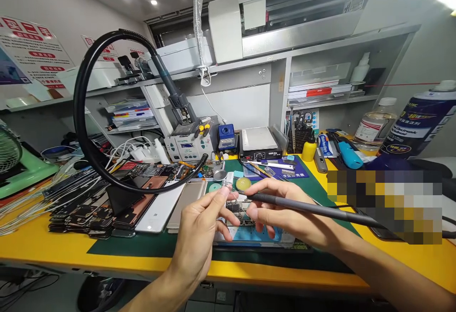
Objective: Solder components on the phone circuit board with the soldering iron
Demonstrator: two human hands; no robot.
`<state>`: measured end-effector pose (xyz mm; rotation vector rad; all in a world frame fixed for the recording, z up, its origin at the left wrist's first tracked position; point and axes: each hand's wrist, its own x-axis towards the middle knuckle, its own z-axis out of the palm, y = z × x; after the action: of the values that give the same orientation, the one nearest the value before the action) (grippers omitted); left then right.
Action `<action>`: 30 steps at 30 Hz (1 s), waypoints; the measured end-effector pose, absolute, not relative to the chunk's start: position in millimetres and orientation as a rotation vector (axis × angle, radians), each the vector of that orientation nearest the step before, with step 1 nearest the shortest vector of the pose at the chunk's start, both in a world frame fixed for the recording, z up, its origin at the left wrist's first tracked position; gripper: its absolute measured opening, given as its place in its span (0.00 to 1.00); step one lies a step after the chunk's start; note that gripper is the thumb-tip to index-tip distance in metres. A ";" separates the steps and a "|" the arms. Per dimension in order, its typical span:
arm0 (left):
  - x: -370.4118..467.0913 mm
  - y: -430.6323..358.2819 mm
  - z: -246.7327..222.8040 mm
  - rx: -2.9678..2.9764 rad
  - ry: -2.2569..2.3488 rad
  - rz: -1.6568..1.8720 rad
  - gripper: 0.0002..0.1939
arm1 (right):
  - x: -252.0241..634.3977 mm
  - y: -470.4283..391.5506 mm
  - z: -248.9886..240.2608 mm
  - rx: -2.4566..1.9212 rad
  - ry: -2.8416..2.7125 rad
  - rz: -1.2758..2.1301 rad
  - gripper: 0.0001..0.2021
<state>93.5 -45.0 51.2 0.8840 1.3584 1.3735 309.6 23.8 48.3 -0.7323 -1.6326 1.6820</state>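
Note:
My right hand (281,205) grips the dark soldering iron (313,207) like a pen, its ribbed grip between thumb and fingers and its tip pointing left. Close by, my left hand (201,219) pinches thumb against forefinger near the tip. Something thin and pale shows at that pinch, too small to name. Beneath both hands a circuit board (239,207) rests on a blue holder (249,233), partly covered by my fingers. Just beyond them sit a round tin of yellowish paste (243,184) and a pale green spool (214,187).
Stacked phone parts (107,203) and a white phone back (159,210) lie left. A black hose (79,112) loops above them from the hot-air station (188,146). Behind stands a hot plate (260,143). Bottles and a spray can (416,122) stand right. A green mat (142,248) covers the yellow bench.

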 end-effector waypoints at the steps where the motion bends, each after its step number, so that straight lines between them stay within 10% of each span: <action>1: 94.2 -45.6 52.1 0.867 1.363 1.373 0.15 | 310.3 23.9 47.0 -0.725 -1.644 1.680 0.25; 8: 98.0 -51.4 51.6 0.794 1.342 1.410 0.14 | 309.8 22.2 47.5 -0.740 -1.682 1.638 0.25; 14: 92.3 -55.6 50.8 0.841 1.257 1.428 0.39 | 309.5 23.7 44.7 -0.749 -1.702 1.516 0.20; 21: 80.7 -55.7 41.3 0.925 1.233 1.294 0.14 | 309.4 23.6 44.0 -0.720 -1.737 1.420 0.14; 30: 56.2 -47.4 36.3 1.112 1.219 0.988 0.15 | 310.5 23.7 47.3 -0.717 -1.746 1.398 0.13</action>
<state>56.2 -47.4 36.3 1.1120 1.2192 0.9880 310.5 23.7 47.3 -0.7172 -1.7456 1.3978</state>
